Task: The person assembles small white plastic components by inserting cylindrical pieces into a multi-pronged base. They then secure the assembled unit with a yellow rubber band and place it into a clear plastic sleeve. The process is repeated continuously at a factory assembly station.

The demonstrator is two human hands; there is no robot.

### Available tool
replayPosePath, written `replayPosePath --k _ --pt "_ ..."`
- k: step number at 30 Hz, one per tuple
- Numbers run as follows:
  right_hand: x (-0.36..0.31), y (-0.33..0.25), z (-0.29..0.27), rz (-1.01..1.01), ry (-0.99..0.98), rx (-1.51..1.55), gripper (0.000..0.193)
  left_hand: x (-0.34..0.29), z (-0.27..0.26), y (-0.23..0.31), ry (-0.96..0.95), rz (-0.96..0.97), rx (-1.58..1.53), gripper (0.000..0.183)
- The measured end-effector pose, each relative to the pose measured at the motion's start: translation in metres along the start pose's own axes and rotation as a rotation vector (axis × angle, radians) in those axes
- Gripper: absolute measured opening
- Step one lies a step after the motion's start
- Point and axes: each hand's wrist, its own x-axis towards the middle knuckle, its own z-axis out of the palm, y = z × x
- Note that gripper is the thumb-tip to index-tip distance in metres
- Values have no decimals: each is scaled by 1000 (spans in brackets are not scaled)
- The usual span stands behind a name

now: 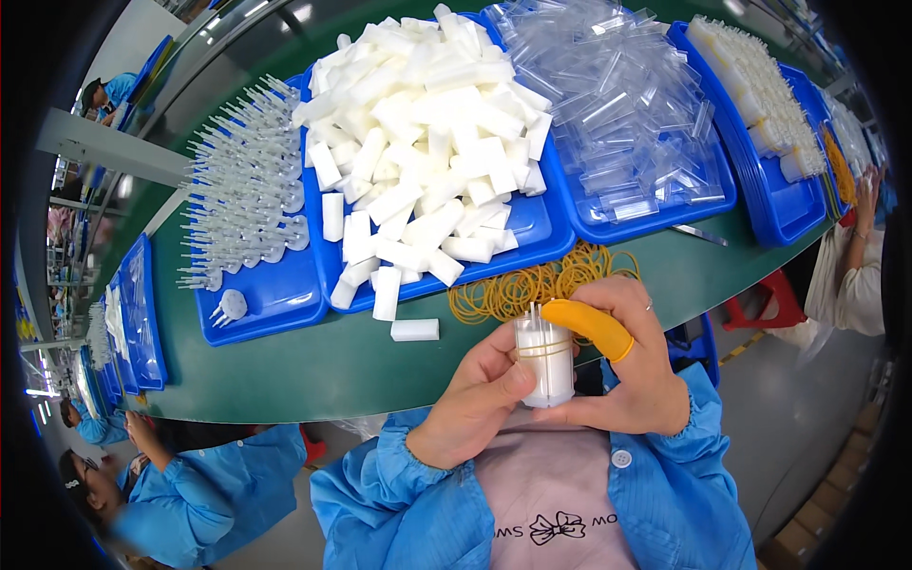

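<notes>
Both my hands hold a small assembly [549,375]: white foam pieces inside clear plastic, with a yellow rubber band around the middle and thin prongs at its upper end. My left hand [475,399] grips it from the left, thumb across its side. My right hand [632,380] supports its lower end with the thumb, while the forefinger, in an orange finger cot [594,328], bends over the upper end. Just beyond lies a heap of yellow rubber bands [532,285] on the green table [380,370].
Blue trays hold white foam blocks [427,142], clear plastic pieces [617,114], white pronged parts [247,180] and finished-looking assemblies [760,95]. One loose foam block [415,330] lies near the table edge. Other people in blue [209,494] work at left; another person [860,256] is at right.
</notes>
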Motion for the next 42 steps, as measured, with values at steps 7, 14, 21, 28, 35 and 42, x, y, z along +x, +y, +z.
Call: replayPosePath --k 7,14,21,28,35,42 --pt "6 2 -1 8 6 117 70 0 7 15 47 -83 -26 63" --pt "11 -3 0 -72 -8 0 69 0 -4 8 -43 -23 46 54" --pt "14 -2 5 -35 6 84 70 0 0 21 -3 -89 -76 64" --pt "17 -8 2 -94 -71 -120 70 -1 -9 8 27 1 -51 65" --pt "19 -7 5 -26 -27 5 70 -2 -7 21 6 -58 -28 69" --pt "12 -5 8 -45 -61 -50 72 -1 -6 15 18 -32 -27 70"
